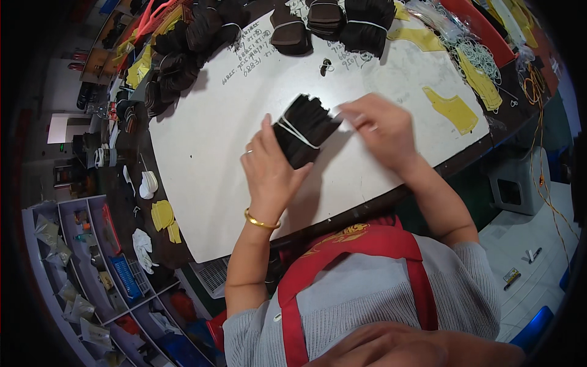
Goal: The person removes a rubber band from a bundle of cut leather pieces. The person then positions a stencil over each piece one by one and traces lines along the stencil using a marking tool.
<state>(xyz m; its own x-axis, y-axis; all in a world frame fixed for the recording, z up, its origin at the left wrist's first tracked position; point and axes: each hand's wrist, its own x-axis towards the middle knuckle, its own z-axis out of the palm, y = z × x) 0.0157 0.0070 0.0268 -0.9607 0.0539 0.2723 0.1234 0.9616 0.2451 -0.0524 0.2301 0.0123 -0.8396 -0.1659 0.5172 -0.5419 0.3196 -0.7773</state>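
Over the white tabletop, a bundle of black cut pieces [304, 129] is tilted up in my left hand [269, 164]. A white elastic band is stretched round the bundle, and its upper right edges fan out in uneven layers. My left thumb lies along the near side, with the fingers on the left side. Just right of the bundle is my right hand [386, 131], blurred by motion, its fingers curled in and pinched together by the bundle's right corner. A pale smear shows at those fingertips; what it is I cannot make out.
Several banded dark bundles [290, 30] lie along the table's far edge and left corner. A small dark piece [326, 66] lies below them. Yellow pattern pieces [451, 110] and a heap of pale elastic bands [474, 58] are at the right. Left stands a compartmented shelf [104, 269].
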